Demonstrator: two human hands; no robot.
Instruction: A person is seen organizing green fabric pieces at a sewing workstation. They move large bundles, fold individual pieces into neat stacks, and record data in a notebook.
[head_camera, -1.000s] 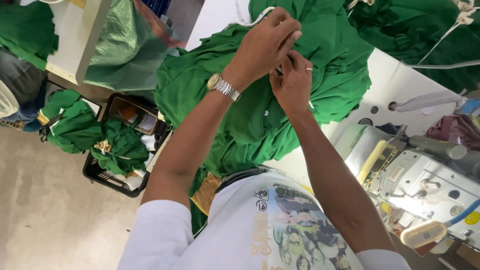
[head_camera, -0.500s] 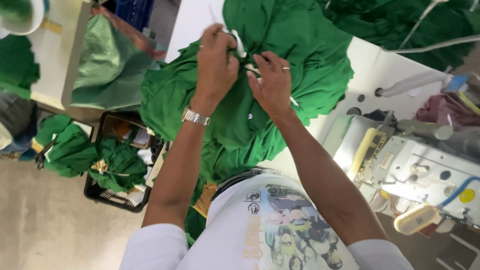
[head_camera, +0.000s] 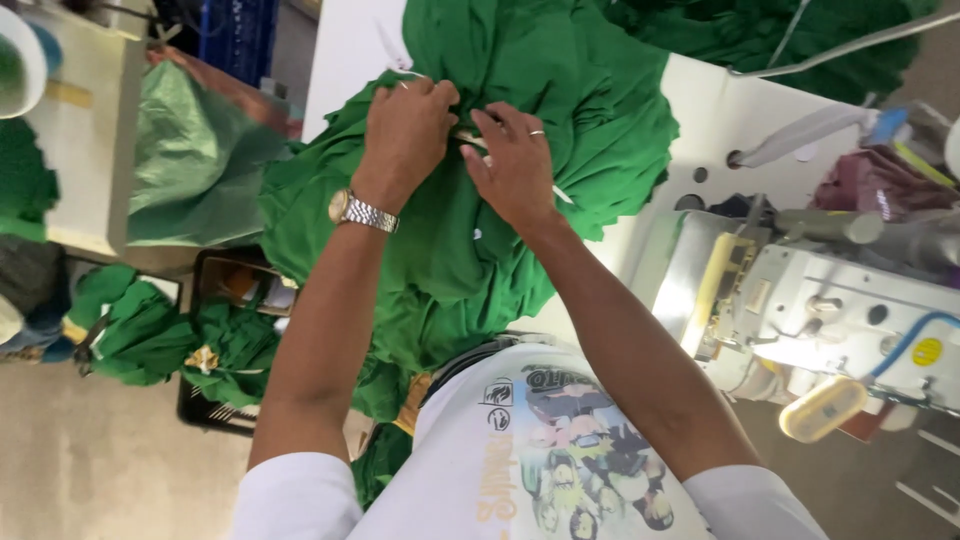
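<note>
Left hand (head_camera: 405, 125) and right hand (head_camera: 515, 160) pinch bunched green fabric (head_camera: 480, 250) on the white surface (head_camera: 345, 50), beside a sewing machine (head_camera: 830, 300)

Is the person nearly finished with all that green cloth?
Hard to say. Green pieces already lie heaped on a dark crate by the floor. Right now the left hand and right hand pinch one spot of the green garment on the table. Another green pile waits at the far end.

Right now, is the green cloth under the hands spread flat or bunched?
Bunched: the green cloth lies in heaped folds, pinched by both hands.
</note>
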